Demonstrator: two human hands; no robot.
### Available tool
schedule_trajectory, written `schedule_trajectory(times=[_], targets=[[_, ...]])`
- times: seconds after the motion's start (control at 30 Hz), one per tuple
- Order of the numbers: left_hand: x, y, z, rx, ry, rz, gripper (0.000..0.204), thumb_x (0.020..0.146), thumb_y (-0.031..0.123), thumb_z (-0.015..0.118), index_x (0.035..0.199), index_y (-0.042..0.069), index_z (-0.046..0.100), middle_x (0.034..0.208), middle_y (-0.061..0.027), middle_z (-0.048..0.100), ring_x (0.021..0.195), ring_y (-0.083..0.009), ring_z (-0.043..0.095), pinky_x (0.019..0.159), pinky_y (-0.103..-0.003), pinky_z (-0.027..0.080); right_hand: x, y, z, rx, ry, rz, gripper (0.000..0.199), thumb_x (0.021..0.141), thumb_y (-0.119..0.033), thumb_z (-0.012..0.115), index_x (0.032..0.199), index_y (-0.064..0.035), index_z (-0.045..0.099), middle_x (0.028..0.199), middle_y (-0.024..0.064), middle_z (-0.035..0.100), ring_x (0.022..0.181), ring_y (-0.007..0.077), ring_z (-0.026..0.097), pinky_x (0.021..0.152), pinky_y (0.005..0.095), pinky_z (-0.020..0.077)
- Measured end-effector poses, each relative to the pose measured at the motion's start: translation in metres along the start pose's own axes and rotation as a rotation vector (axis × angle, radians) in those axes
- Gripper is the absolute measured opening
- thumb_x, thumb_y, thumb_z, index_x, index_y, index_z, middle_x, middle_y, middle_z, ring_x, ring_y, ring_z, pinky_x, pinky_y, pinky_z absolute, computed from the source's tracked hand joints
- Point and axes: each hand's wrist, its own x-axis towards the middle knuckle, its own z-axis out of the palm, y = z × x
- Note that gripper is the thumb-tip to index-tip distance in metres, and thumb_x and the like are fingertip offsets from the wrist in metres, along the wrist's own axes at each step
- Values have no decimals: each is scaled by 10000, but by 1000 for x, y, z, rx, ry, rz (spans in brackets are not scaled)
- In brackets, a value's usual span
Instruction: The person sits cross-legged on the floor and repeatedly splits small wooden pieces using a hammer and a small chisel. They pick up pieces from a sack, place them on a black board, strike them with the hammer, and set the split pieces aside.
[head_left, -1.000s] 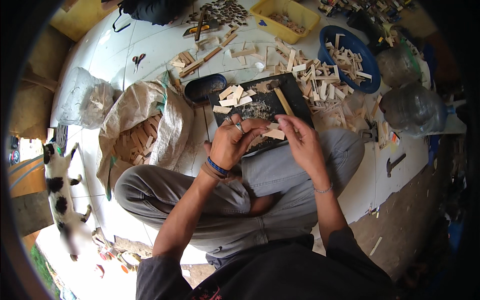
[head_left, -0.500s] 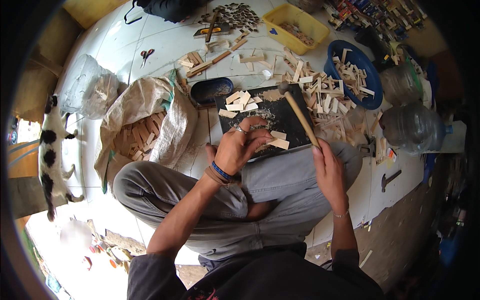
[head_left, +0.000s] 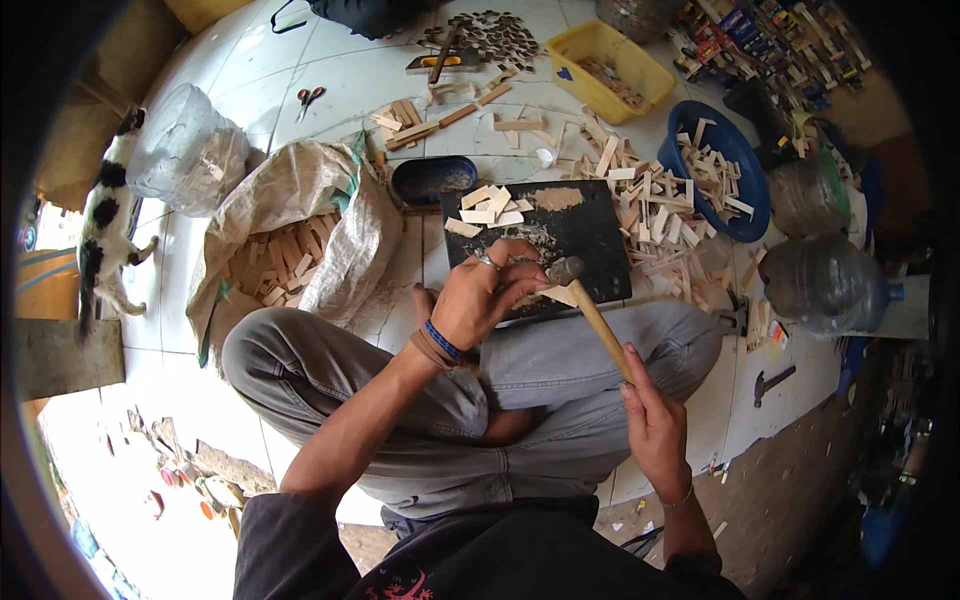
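My left hand [head_left: 478,298] pinches a small pale wooden piece [head_left: 558,294] over the near edge of a black board [head_left: 600,235]. My right hand [head_left: 655,425] grips a hammer [head_left: 600,330] by its wooden handle. Its head is at the wooden piece beside my left fingertips and partly covers it; whether they touch I cannot tell. Several small wooden pieces [head_left: 492,205] lie on the board's far left part, with sawdust and shavings around them.
Left stands an open sack [head_left: 365,235] of wooden pieces, with a blue dish [head_left: 405,195] beyond it. Loose wooden pieces [head_left: 660,215], a blue basin [head_left: 757,205] and a yellow basin [head_left: 650,70] lie right. Another hammer [head_left: 772,385] is on the tiles; a cat [head_left: 110,215] stands far left.
The hammer head has swung down and nearer, from above the board's far side to the wooden piece at my left fingers. My right hand has dropped lower; the cat has shifted.
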Motion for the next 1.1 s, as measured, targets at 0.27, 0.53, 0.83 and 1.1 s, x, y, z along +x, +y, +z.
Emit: schedule_trajectory(times=[0.27, 0.53, 0.83, 1.1], targets=[[0, 0, -2, 40, 3, 5, 297, 999, 140, 696, 1230, 53, 530, 1027, -104, 788, 983, -331, 759, 836, -382, 569, 2, 4, -1, -92, 115, -193, 586, 973, 61, 632, 1535, -75, 530, 1012, 206, 736, 841, 286, 755, 741, 375, 596], [0, 0, -1, 39, 20, 18, 290, 992, 147, 715, 1204, 58, 538, 1022, -92, 792, 981, -284, 768, 824, -351, 570, 1, 9, 3, -77, 142, -252, 632, 938, 82, 660, 1536, -80, 534, 897, 171, 711, 766, 270, 730, 701, 390, 582], [5, 4, -3, 47, 24, -23, 306, 968, 170, 763, 1175, 66, 564, 999, -68, 798, 977, -215, 787, 790, -309, 584, 3, 7, 1, -125, 146, -218, 666, 904, 78, 709, 1520, -135, 570, 841, 131, 678, 692, 261, 688, 647, 404, 545], [5, 7, -6, 32, 0, -9, 289, 980, 138, 729, 1192, 54, 552, 1014, -98, 793, 1003, -287, 769, 828, -359, 573, 4, 4, 0, -124, 99, -189, 627, 938, 77, 668, 1525, -116, 558, 904, 170, 709, 758, 270, 729, 679, 395, 573]])
